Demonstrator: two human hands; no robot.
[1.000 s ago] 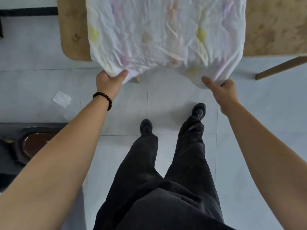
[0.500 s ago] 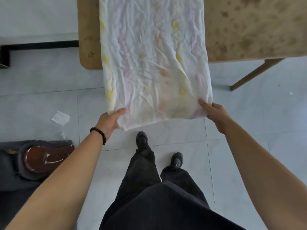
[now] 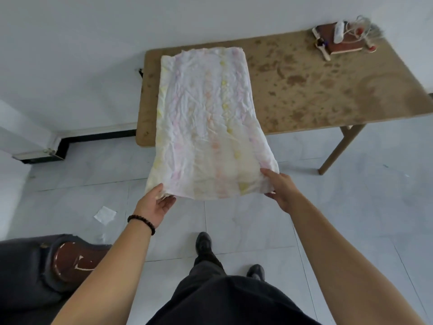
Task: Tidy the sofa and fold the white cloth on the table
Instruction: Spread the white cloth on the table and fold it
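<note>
The cloth [image 3: 206,118] across the table [image 3: 316,90] is white, streaked lengthwise with faint pink, yellow and orange blotches. The table is tan, mottled with darker brown spots. Below the table, the floor tiles [image 3: 351,207] are pale grey, faintly marbled.

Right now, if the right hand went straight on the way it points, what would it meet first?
The right hand pinches the white cloth; going on, it would probably meet the wooden table's near edge under that cloth, though depth is unclear.
</note>
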